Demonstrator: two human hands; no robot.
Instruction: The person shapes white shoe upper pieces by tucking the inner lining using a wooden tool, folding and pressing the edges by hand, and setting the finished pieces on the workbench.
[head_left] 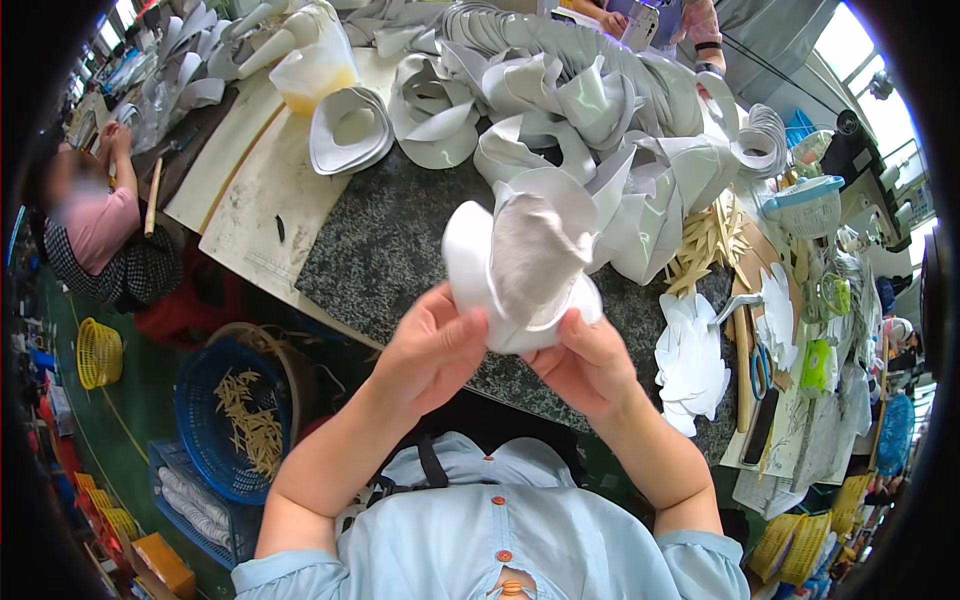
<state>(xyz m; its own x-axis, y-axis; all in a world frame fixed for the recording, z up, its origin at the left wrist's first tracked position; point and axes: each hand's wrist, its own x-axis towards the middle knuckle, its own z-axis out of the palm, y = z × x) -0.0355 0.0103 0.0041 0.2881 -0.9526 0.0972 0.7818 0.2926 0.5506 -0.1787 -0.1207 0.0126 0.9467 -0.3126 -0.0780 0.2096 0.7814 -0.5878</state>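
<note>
Daylight enters through windows point(845, 45) beyond the far right corner of the counter point(375, 235), their panes washed out. Soft highlights gloss the white pieces point(665, 190) along its far edge; shadow gathers beneath its near edge. The hands point(437, 352) look fairly sharp, a person's head point(78, 185) off the left edge is blurred, and fisheye distortion curves toward black corners.

Room to pass left of the left hand point(432, 350), over bare speckled slab point(375, 245) and on across the pale board point(250, 205); heaped grey-white pieces point(595, 100) block the far side, stacked white cutouts point(690, 360) and tan slivers point(708, 242) crowd the right.
</note>
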